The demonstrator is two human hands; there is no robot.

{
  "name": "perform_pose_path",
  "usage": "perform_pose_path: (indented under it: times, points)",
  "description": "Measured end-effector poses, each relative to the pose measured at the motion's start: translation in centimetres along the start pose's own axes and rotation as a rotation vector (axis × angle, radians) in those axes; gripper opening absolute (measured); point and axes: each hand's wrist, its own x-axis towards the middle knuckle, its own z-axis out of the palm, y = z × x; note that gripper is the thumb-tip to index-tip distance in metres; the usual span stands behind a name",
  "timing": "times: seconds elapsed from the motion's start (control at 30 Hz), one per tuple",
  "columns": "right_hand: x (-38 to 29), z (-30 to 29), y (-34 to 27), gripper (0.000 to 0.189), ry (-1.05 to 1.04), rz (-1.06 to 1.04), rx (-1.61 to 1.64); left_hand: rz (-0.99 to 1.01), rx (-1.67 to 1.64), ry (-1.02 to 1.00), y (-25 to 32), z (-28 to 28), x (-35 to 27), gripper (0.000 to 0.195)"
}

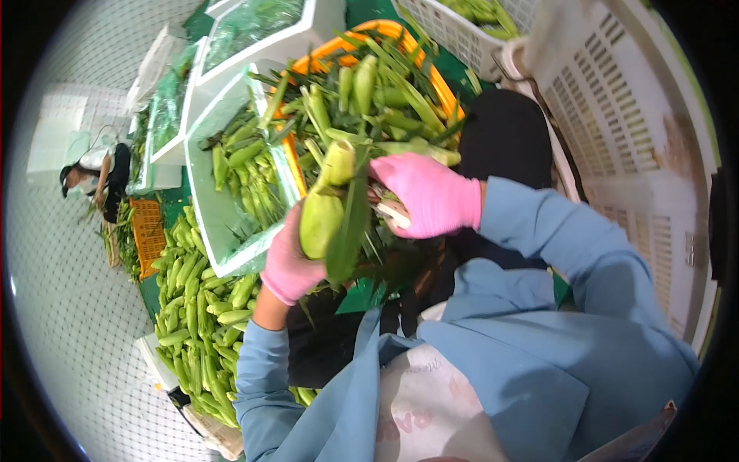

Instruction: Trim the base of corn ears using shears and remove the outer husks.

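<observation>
In a pink glove, my left hand (293, 257) grips a pale green ear of corn in its husk (322, 222), its cut stalk end pointing up and away from me. A long dark green leaf (348, 231) hangs along its right side. Close by on the right, my right hand (430, 195), gloved in pink too, is closed around a tool with a white handle (394, 215); the tool's working end is hidden. Beyond both hands stands an orange plastic basket (443, 86) heaped with corn ears (365, 84) and cut leaves.
A white foam box (213, 130) lined with green film holds corn ears at the left. Below it lies a large pile of husked-in corn (196, 312). White crates (623, 115) stand at the right. Further left, a person (98, 173) is beside an orange crate (148, 231).
</observation>
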Motion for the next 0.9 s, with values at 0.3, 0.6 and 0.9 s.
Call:
perform_pose_path:
  times: [0.3, 0.6, 0.9]
  points:
    - [-0.8, 0.3, -2.1, 0.018, -0.295, 0.294, 1.685, 0.151, -0.784, 0.004, -2.7, 2.9, 0.6, 0.122]
    - [4.9, 3.4, 2.2, 0.02, 0.201, 0.565, 1.864, 0.076, -1.312, 0.452, -4.1, 3.7, 3.8, 0.087]
    - [-2.9, -0.1, 2.5, 0.026, -0.051, 1.023, 1.779, 0.212, -1.275, 0.938, -8.3, -1.0, -2.2, 0.056]
